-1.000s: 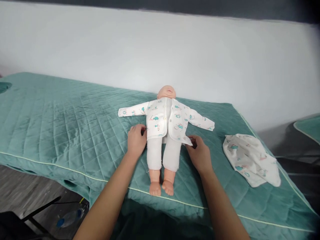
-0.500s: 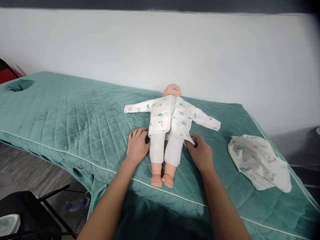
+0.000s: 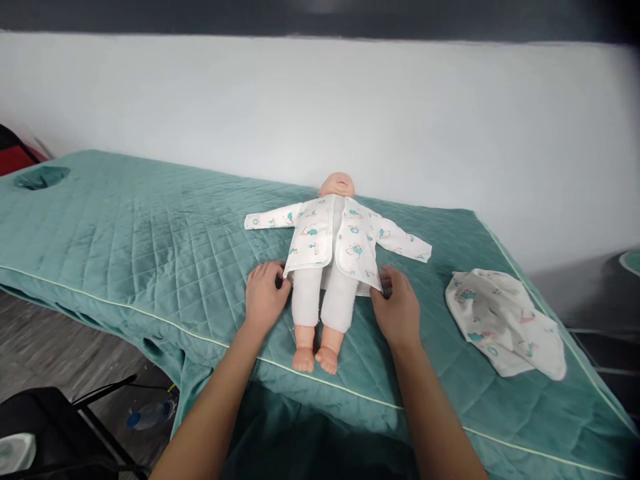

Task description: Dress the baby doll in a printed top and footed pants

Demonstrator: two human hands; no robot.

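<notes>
Hands [image 3: 398, 303] half-curled round jacket hem [image 3: 356, 274]

Doll [image 3: 338, 303] in open jacket [image 3: 310, 235] on bedcover [image 3: 165, 233]

A plain white wall [image 3: 200, 100] with a dark band [image 3: 320, 18] along its top stands behind a long, green quilted bed [image 3: 125, 227] with a hole [image 3: 43, 177] near its left end, and at the lower left a black chair [image 3: 53, 423] shows near a clear bottle [image 3: 151, 415] lying on the grey floor [image 3: 35, 333].
</notes>
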